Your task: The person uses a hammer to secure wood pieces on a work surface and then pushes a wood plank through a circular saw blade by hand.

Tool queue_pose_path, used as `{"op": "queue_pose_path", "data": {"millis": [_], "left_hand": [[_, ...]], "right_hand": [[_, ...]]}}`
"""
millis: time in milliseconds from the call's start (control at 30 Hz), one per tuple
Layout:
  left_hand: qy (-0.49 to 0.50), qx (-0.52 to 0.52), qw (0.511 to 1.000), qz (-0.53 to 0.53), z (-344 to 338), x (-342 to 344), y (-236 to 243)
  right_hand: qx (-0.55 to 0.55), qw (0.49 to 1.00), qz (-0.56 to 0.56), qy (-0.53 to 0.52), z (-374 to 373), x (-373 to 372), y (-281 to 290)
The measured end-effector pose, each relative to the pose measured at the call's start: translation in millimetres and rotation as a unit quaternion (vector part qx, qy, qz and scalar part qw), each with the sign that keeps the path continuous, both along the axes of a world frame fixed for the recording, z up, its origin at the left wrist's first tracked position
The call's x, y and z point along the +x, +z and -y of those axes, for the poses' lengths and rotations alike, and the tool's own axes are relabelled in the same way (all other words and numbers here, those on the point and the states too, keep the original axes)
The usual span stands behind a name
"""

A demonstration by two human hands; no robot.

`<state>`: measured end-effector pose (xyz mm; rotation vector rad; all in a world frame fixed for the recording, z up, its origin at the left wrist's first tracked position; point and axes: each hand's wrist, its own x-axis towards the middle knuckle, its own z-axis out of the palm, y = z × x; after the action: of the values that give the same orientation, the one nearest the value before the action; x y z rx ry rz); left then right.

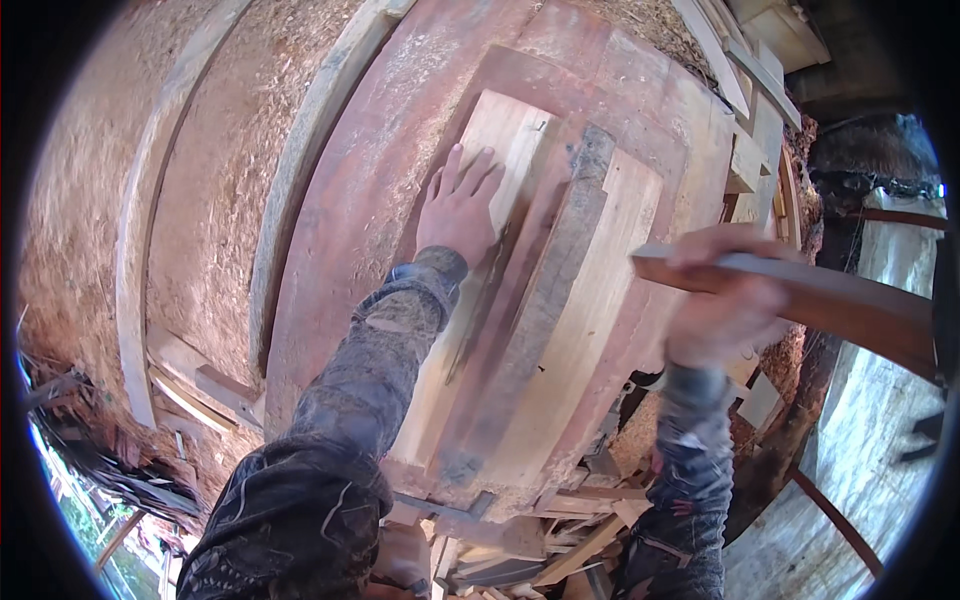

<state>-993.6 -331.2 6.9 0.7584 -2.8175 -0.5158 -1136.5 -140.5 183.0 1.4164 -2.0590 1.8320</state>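
My left hand (462, 212) lies with its fingers spread on a long pale wooden board (508, 128), near that board's far end. At the right, my right hand (722, 305) is closed round a reddish-brown plank (860, 305), raised above the work surface. Motion blurs this hand, and the plank runs out toward the right rim. Beside the pale board, across a gap, lie a narrow dark grey wooden strip (560, 275) and a second pale board (600, 290). These pieces rest on a reddish wooden worktable (345, 235) dusted with shavings.
Two long weathered battens (312, 170) (150, 220) run along the left over sawdust-covered ground. Stacked offcuts (755, 150) stand at the far right. Scrap wood (570, 545) is heaped below the table's near edge. A pale sheet (860, 440) hangs or lies at the right.
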Motion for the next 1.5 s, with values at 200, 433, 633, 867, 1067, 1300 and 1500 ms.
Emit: {"op": "queue_pose_path", "data": {"millis": [200,433,633,867,1067,1300,1500], "left_hand": [[0.0,-0.01,1.0,-0.002,-3,-1,-3],[0.001,-0.022,0.999,0.027,3,5,-1],[-0.008,0.009,1.0,0.02,-3,-2,-4],[-0.003,-0.016,1.0,0.024,-2,5,-1],[-0.006,-0.024,1.0,0.004,-3,3,-4],[-0.003,-0.03,1.0,0.001,-3,3,-6],[-0.001,-0.034,0.999,0.003,-2,5,-7]], "right_hand": [[0.495,0.853,-0.116,-0.117,13,-28,-63],[-0.007,0.993,0.065,-0.1,2,13,-26],[0.521,0.848,-0.037,-0.092,2,-32,-70],[0.307,0.846,0.361,-0.243,-89,96,-58],[0.196,0.674,0.664,-0.256,-143,208,-99],[0.228,0.718,0.613,-0.236,-165,223,-140],[0.268,0.757,0.54,-0.253,-168,231,-161]]}}
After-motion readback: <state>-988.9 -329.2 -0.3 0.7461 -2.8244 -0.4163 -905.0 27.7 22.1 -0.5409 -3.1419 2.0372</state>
